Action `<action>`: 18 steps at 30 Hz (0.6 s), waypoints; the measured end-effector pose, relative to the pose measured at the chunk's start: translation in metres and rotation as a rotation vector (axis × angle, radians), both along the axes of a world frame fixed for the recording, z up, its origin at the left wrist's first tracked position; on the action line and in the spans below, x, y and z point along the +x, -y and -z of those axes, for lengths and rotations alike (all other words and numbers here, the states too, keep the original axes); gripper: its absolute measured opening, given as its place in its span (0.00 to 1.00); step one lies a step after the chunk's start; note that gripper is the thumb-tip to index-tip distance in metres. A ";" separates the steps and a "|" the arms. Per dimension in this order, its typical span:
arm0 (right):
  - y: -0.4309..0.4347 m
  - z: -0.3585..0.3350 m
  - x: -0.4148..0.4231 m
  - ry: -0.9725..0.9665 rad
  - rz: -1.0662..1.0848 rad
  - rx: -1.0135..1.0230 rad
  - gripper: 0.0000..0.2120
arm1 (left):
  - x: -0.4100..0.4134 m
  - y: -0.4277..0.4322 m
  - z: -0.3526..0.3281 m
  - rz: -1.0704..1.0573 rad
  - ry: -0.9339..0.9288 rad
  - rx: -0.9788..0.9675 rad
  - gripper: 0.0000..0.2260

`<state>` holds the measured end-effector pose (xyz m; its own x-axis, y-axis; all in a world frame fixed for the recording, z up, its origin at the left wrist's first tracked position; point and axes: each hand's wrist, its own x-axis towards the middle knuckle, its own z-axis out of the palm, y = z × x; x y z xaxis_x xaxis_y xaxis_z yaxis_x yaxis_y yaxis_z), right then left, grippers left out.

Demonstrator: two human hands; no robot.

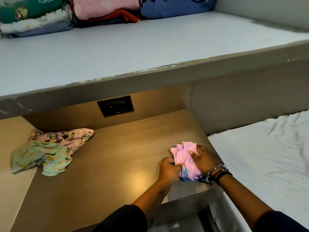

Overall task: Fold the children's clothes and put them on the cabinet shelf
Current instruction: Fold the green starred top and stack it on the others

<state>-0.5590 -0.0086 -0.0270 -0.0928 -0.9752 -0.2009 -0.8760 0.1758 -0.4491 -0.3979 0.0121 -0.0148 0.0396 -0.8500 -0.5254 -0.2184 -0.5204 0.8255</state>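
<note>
A small pink garment (184,156) with a blue part underneath lies bunched at the right edge of the wooden tabletop (120,158). My left hand (168,169) grips its left side with curled fingers. My right hand (203,159) rests on its right side, fingers over the cloth. At the left of the tabletop lie two loose garments: a pink one with cartoon mice (70,137) and a pale green one (41,157) partly on top of it. Above, a grey shelf (117,47) holds folded stacks: green and white (33,15), pink and red (105,10), blue (175,6).
A dark socket panel (115,106) sits in the wall behind the tabletop. A bed with a wrinkled white sheet (267,151) lies to the right. The shelf's front edge (150,77) overhangs the back of the tabletop. A wooden side panel (11,164) borders the left.
</note>
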 end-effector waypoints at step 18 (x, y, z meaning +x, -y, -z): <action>-0.009 -0.061 0.159 0.038 -0.178 -0.405 0.25 | 0.184 0.009 -0.007 -0.183 0.202 -0.211 0.03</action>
